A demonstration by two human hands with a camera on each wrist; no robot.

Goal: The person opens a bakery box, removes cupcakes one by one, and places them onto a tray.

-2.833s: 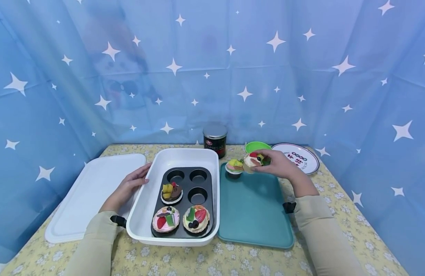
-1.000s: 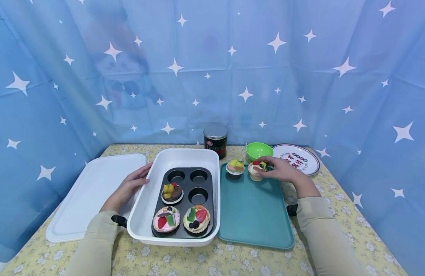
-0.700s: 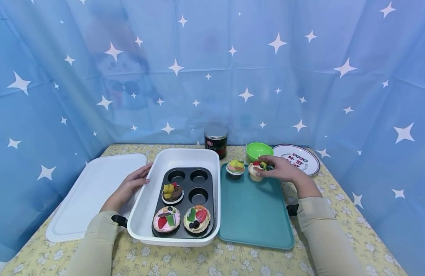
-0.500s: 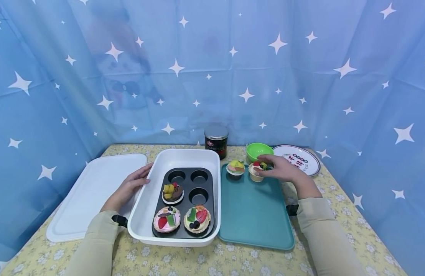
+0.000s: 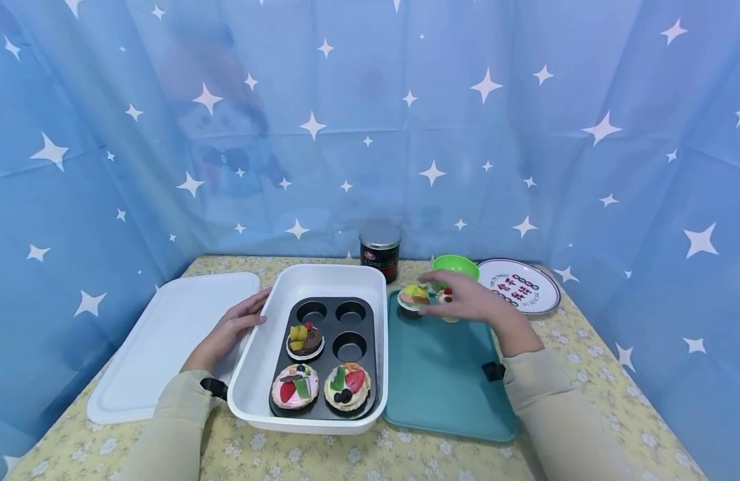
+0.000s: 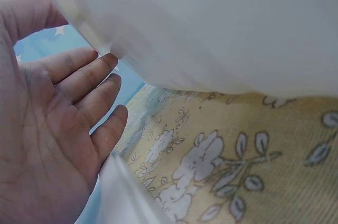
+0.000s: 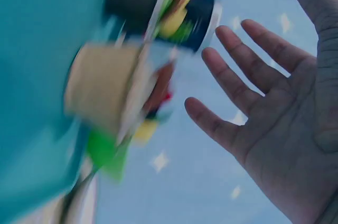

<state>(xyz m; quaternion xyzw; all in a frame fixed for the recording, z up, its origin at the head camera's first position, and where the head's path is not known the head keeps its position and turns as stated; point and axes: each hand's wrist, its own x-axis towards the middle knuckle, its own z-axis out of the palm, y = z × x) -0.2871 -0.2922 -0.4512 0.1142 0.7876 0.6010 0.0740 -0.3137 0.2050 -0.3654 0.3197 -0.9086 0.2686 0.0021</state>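
My right hand (image 5: 466, 297) hovers over the far end of the teal tray (image 5: 448, 381), fingers spread. Beneath it stands a cupcake in a pale cup (image 7: 100, 84), partly hidden by the hand in the head view. Just left of that is a yellow-topped cupcake in a dark cup (image 5: 413, 297), level with my fingertips. In the right wrist view, the palm (image 7: 290, 139) faces both cupcakes with a gap between. My left hand (image 5: 232, 327) touches the left side of the white bin (image 5: 250, 374); its straight fingers (image 6: 100, 76) reach along the outer wall.
Inside the bin, a black muffin pan (image 5: 329, 394) holds three fruit-topped cupcakes in its nearer cups. A white lid (image 5: 171, 341) lies at left. Behind stand an espresso tin (image 5: 380, 254), a green bowl (image 5: 457, 265) and a white plate (image 5: 520, 287).
My right hand has set the pale cupcake on the teal tray, let go of it, and moved left toward the yellow-topped one. The left hand stays at the bin.
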